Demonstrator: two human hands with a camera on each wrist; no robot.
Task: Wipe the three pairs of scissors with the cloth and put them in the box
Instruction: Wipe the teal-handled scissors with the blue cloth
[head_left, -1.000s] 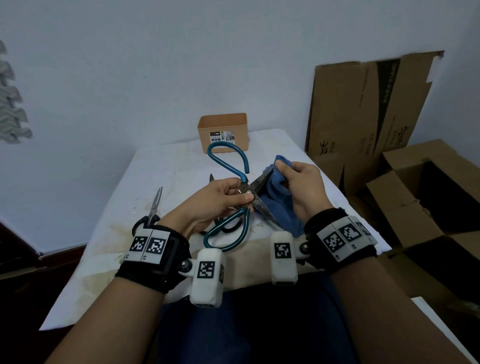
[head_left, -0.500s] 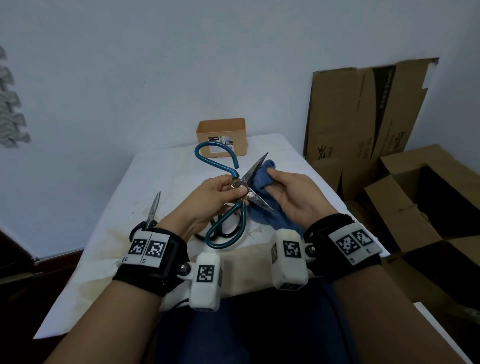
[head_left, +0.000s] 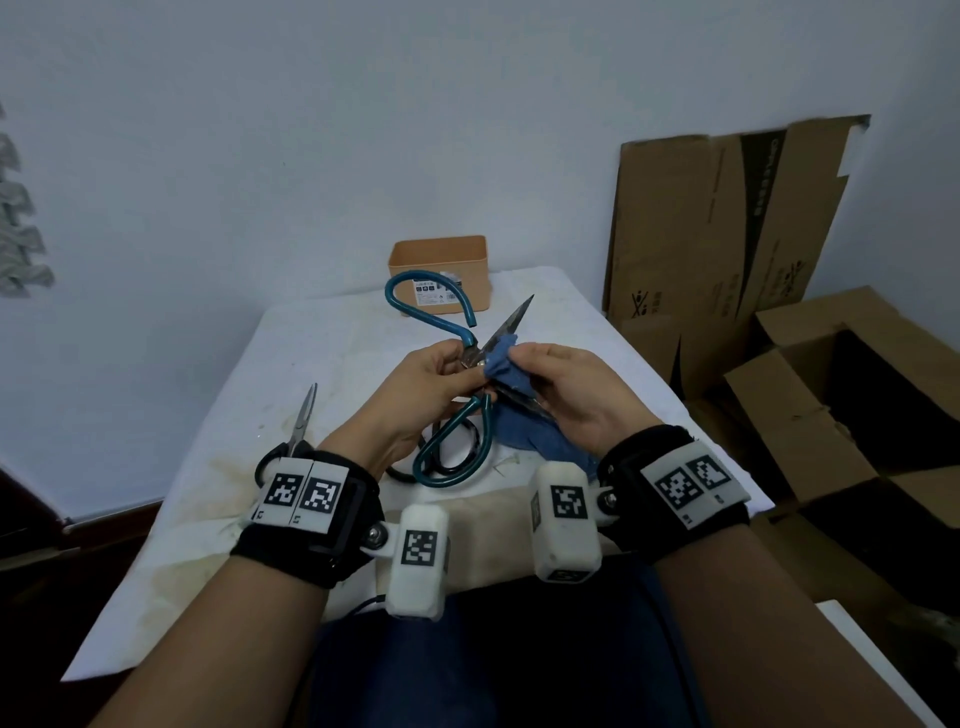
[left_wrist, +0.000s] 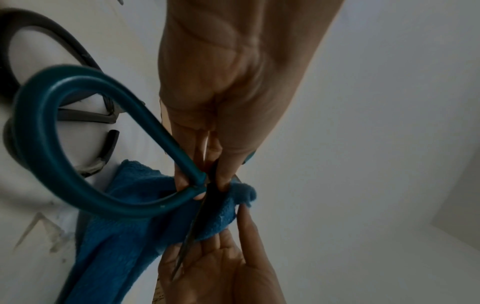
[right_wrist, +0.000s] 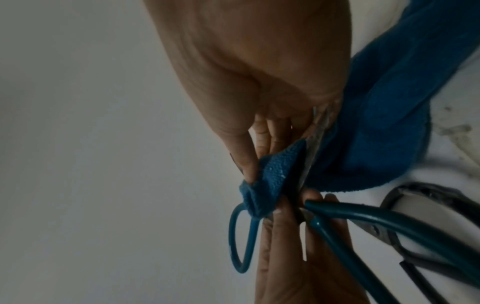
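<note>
My left hand (head_left: 451, 375) pinches the teal-handled scissors (head_left: 457, 441) at the pivot, blades spread open above the table. One blade points up toward the box, the other runs down under my right palm. My right hand (head_left: 530, 364) pinches the blue cloth (head_left: 501, 364) against the blades near the pivot; the rest of the cloth hangs down to the table. In the left wrist view the teal scissors' handle loop (left_wrist: 85, 144) and the cloth (left_wrist: 124, 236) fill the lower left. In the right wrist view the cloth (right_wrist: 270, 176) is folded over a blade. The orange box (head_left: 440, 270) stands at the table's far edge.
Small black-handled scissors (head_left: 291, 441) lie at the left of the white-covered table (head_left: 322, 353). Another dark-handled pair (head_left: 457, 457) lies under the teal handles. Open cardboard boxes (head_left: 831, 405) crowd the floor on the right, and a flattened carton (head_left: 727, 228) leans on the wall.
The right hand has slid the cloth up the blades to the pivot. The teal scissors have tilted so that one blade tip rises free toward the box.
</note>
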